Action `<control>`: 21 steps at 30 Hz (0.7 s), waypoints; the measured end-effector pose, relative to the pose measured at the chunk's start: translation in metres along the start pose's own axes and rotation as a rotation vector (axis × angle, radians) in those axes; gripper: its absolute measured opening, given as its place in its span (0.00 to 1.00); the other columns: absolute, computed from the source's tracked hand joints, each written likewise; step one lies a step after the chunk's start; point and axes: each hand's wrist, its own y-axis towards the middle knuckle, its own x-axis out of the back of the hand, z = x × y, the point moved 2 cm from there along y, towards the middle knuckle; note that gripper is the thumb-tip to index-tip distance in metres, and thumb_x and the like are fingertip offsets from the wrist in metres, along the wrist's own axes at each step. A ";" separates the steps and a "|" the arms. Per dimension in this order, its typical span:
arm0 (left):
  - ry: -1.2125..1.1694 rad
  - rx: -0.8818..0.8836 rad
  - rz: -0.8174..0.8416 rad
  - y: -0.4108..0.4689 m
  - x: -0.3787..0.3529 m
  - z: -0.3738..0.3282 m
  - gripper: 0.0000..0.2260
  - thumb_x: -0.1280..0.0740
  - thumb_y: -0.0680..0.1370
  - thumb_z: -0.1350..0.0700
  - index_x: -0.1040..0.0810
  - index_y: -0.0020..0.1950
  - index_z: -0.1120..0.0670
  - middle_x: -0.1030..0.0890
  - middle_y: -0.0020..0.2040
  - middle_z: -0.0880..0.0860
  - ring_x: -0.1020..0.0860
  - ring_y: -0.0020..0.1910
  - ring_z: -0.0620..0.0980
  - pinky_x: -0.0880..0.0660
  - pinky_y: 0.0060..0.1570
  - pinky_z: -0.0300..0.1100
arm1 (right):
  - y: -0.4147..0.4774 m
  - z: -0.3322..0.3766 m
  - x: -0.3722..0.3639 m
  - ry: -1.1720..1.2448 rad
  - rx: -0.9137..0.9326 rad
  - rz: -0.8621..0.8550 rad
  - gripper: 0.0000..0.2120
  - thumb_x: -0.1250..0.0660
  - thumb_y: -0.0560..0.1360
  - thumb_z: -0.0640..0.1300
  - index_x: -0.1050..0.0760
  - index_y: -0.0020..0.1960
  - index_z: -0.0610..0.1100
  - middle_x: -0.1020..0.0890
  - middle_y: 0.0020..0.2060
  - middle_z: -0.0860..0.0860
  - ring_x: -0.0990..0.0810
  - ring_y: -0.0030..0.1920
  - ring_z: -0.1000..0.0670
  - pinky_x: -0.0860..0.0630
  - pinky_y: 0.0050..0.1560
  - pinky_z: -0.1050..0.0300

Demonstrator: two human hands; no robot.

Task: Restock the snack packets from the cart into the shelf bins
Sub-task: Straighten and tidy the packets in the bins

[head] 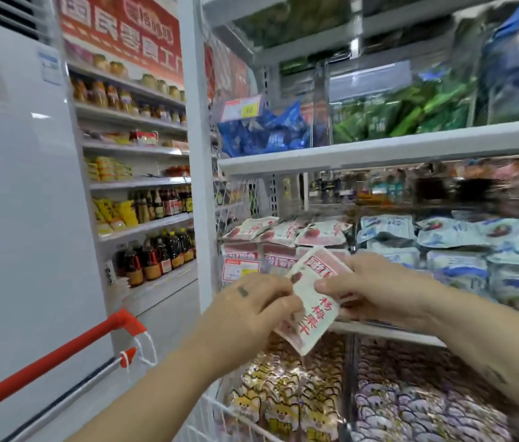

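Pinching one snack packet (313, 309) (maybe more behind): left hand (252, 311), right hand (376, 290).

The snack packet (311, 301) at centre is thin plastic film, smooth, lightly creased, with a soft sheen. At twelve o'clock the blue packets (264, 132) are glossier, crinkled film. The shelf board (379, 151) at one o'clock looks like white painted metal, smooth and satin. The cart handle (44, 362) at eight o'clock is glossy red plastic. The bottles (156, 253) at nine o'clock are clear and shiny; whether glass or plastic cannot be told.
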 end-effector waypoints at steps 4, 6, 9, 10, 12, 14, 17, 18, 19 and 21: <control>-0.028 0.207 0.054 0.009 -0.018 0.045 0.12 0.34 0.77 0.52 0.27 0.60 0.50 0.21 0.58 0.49 0.21 0.56 0.49 0.24 0.56 0.43 | 0.015 0.048 0.033 -0.597 0.323 -0.368 0.07 0.24 0.72 0.46 0.19 0.47 0.45 0.14 0.39 0.51 0.15 0.40 0.51 0.21 0.43 0.56; -0.074 0.403 0.212 0.015 -0.023 0.071 0.11 0.38 0.79 0.48 0.24 0.59 0.48 0.20 0.56 0.45 0.21 0.55 0.47 0.21 0.55 0.46 | 0.022 0.070 0.041 -0.731 0.441 -0.501 0.08 0.24 0.70 0.47 0.21 0.43 0.47 0.16 0.36 0.54 0.19 0.36 0.56 0.27 0.36 0.65; -0.159 0.500 0.380 0.027 -0.034 0.098 0.11 0.36 0.81 0.51 0.19 0.61 0.46 0.18 0.55 0.42 0.22 0.54 0.41 0.23 0.57 0.46 | 0.040 0.087 0.036 -0.760 0.578 -0.524 0.09 0.24 0.70 0.47 0.24 0.40 0.49 0.18 0.34 0.55 0.22 0.34 0.60 0.29 0.34 0.64; -0.184 0.523 0.404 0.033 -0.037 0.103 0.11 0.35 0.81 0.52 0.19 0.62 0.45 0.17 0.55 0.41 0.21 0.53 0.41 0.23 0.57 0.46 | 0.047 0.088 0.033 -0.772 0.609 -0.517 0.09 0.24 0.71 0.47 0.25 0.40 0.49 0.19 0.35 0.55 0.22 0.35 0.59 0.28 0.37 0.60; -0.226 0.560 0.430 0.040 -0.042 0.112 0.13 0.36 0.81 0.53 0.17 0.61 0.42 0.15 0.52 0.40 0.20 0.49 0.39 0.23 0.57 0.47 | 0.058 0.089 0.025 -0.792 0.649 -0.505 0.10 0.24 0.71 0.46 0.26 0.39 0.49 0.20 0.34 0.54 0.23 0.35 0.57 0.29 0.39 0.59; -0.242 0.581 0.463 0.042 -0.044 0.121 0.14 0.37 0.80 0.54 0.17 0.59 0.41 0.15 0.48 0.38 0.19 0.45 0.38 0.24 0.58 0.46 | 0.068 0.085 0.020 -0.821 0.669 -0.496 0.11 0.25 0.71 0.47 0.27 0.39 0.47 0.21 0.33 0.52 0.24 0.34 0.55 0.29 0.39 0.58; -0.362 0.622 0.499 0.037 -0.046 0.128 0.17 0.38 0.80 0.58 0.18 0.61 0.40 0.16 0.52 0.36 0.19 0.49 0.35 0.22 0.56 0.40 | 0.078 0.081 0.019 -0.857 0.680 -0.484 0.13 0.25 0.72 0.49 0.29 0.39 0.47 0.22 0.32 0.51 0.25 0.34 0.53 0.29 0.41 0.54; -0.406 0.645 0.505 0.033 -0.046 0.129 0.17 0.38 0.80 0.59 0.17 0.61 0.41 0.16 0.53 0.36 0.20 0.51 0.34 0.22 0.56 0.39 | 0.079 0.080 0.019 -0.866 0.679 -0.473 0.13 0.25 0.72 0.49 0.29 0.39 0.47 0.22 0.32 0.52 0.25 0.34 0.54 0.29 0.40 0.55; -0.442 0.676 0.508 0.028 -0.046 0.130 0.17 0.38 0.80 0.59 0.17 0.61 0.42 0.17 0.53 0.36 0.21 0.52 0.34 0.23 0.55 0.38 | 0.080 0.078 0.019 -0.881 0.673 -0.456 0.13 0.25 0.72 0.49 0.29 0.39 0.47 0.22 0.32 0.52 0.24 0.34 0.55 0.29 0.39 0.57; -0.499 0.734 0.526 0.020 -0.048 0.130 0.16 0.37 0.79 0.59 0.17 0.60 0.44 0.18 0.54 0.36 0.22 0.54 0.32 0.24 0.55 0.34 | 0.082 0.075 0.017 -0.947 0.649 -0.412 0.12 0.26 0.73 0.50 0.29 0.40 0.48 0.22 0.33 0.53 0.24 0.34 0.56 0.30 0.37 0.57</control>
